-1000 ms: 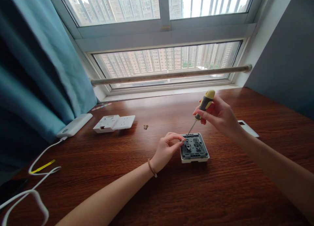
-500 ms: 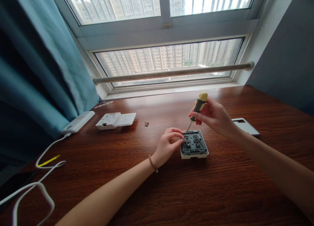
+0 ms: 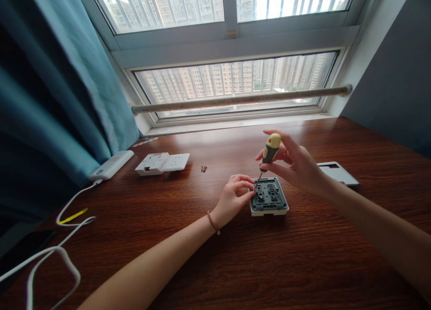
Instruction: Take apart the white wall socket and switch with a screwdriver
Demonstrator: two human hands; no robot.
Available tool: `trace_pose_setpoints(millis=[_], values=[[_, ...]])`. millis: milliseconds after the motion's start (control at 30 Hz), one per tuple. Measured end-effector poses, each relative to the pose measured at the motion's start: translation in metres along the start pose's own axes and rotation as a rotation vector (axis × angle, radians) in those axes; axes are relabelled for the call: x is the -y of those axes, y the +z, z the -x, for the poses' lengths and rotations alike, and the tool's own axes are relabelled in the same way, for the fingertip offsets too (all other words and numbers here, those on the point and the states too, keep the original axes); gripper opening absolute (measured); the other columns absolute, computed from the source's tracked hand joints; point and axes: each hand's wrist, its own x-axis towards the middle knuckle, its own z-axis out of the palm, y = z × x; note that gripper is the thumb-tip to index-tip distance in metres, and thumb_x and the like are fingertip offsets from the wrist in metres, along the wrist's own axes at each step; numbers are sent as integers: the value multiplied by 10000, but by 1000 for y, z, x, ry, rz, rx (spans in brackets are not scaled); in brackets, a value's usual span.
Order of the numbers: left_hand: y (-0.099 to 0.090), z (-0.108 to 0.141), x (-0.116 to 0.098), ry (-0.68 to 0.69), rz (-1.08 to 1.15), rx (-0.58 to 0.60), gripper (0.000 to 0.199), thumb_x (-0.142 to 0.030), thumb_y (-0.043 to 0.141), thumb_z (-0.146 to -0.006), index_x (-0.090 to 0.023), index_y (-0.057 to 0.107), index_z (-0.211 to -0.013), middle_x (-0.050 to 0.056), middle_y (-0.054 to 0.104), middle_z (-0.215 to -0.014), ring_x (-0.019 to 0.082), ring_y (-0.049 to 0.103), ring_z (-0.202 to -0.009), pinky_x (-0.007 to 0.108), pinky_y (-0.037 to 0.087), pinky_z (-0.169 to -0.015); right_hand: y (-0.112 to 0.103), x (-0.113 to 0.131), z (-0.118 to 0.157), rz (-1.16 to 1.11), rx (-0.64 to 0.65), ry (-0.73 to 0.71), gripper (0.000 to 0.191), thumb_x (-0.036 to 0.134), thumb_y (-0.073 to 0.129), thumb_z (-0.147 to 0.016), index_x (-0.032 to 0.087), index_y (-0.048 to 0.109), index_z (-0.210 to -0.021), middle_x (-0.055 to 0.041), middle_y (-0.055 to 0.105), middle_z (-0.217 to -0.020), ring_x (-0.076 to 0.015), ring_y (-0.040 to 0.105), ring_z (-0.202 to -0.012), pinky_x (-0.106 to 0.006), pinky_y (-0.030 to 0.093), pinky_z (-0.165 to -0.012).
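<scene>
A square wall switch (image 3: 269, 207) lies face up on the table, its dark grey inner frame uncovered over a pale base. In my right hand (image 3: 292, 164) is a screwdriver (image 3: 270, 149) with a yellow and grey handle; thumb and fingers grip it, one finger lifted off. Its shaft tilts down to the switch's left side. My left hand (image 3: 232, 198) is at that left edge, thumb and fingertips closed around the screwdriver's tip. Whatever small piece they pinch is too small to make out.
Several small screws (image 3: 204, 169) lie left of the switch. Farther left sit a white socket with its cover plate (image 3: 177, 162), a white power strip or adapter (image 3: 112, 165) with cable, and a yellow strip (image 3: 74, 216). A white plate (image 3: 340, 173) rests behind my right forearm.
The screwdriver handle has dropped slightly and leans a little differently. My right fingers have loosened and shifted around it, one finger now raised. My left hand stays at the switch's edge.
</scene>
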Motion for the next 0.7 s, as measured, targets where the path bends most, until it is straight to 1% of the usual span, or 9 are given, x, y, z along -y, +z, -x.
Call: trace_pose_setpoints(millis=[67,167,233,300,367,467,567,633,700], values=[[0,0,1,-2,-5,4,67,-241,613,-760,-183,645,-750,66,589,-973,207,517,-1007,372,370,-947,2,0,2,-15,-29,-34,642,210,655,-746,298,322,-1288,-31,598,-999,-173,606,-771,-348,526,-718],[1,-1,3,-19,-10,5,65,-242,618,-755,-182,640,-745,63,589,-976,207,519,-1006,369,366,-947,3,-1,3,-12,-40,-62,667,203,669,-734,320,339,-1301,-30,584,-1044,-183,601,-807,-348,532,-726],[1,-1,3,-30,-11,0,61,-240,625,-748,-180,636,-742,62,589,-979,207,520,-1003,368,364,-947,1,0,3,-20,-15,-59,626,191,627,-772,313,342,-1315,-38,587,-1059,-201,602,-863,-368,531,-763],[1,-1,3,-37,-9,-6,59,-236,630,-742,-178,633,-738,62,590,-979,207,521,-1002,370,363,-947,-1,2,3,-49,6,-59,535,180,544,-831,299,356,-1318,-50,582,-1104,-213,595,-938,-399,516,-828],[1,-1,2,-42,-6,-6,59,-235,631,-741,-175,632,-735,61,591,-980,206,522,-1001,371,362,-949,-3,6,2,-76,-11,-62,442,172,474,-870,274,398,-1293,-58,578,-1140,-208,590,-982,-419,499,-876],[1,-1,1,-50,-9,3,68,-237,630,-742,-169,633,-735,63,590,-987,204,522,-1002,371,359,-953,-4,9,0,-131,-106,-34,335,162,495,-860,222,487,-1189,-64,612,-1096,-194,609,-970,-401,519,-859],[1,-1,2,-57,-12,6,77,-243,631,-742,-167,634,-737,63,590,-998,205,520,-1010,371,355,-956,1,8,-1,-228,-241,8,232,147,605,-787,197,533,-1002,-43,654,-968,-186,645,-890,-353,564,-765],[1,-1,3,-58,-11,7,82,-248,632,-743,-167,635,-739,63,589,-1001,204,520,-1011,371,355,-957,4,5,-1,-267,-321,10,247,140,663,-737,204,520,-928,-13,660,-876,-178,658,-827,-327,577,-709],[1,-1,4,-56,-8,7,85,-252,631,-745,-167,634,-739,63,588,-1001,202,521,-1010,370,355,-957,7,3,1,-258,-373,-4,329,138,685,-715,224,510,-979,7,652,-837,-171,658,-799,-319,578,-691]])
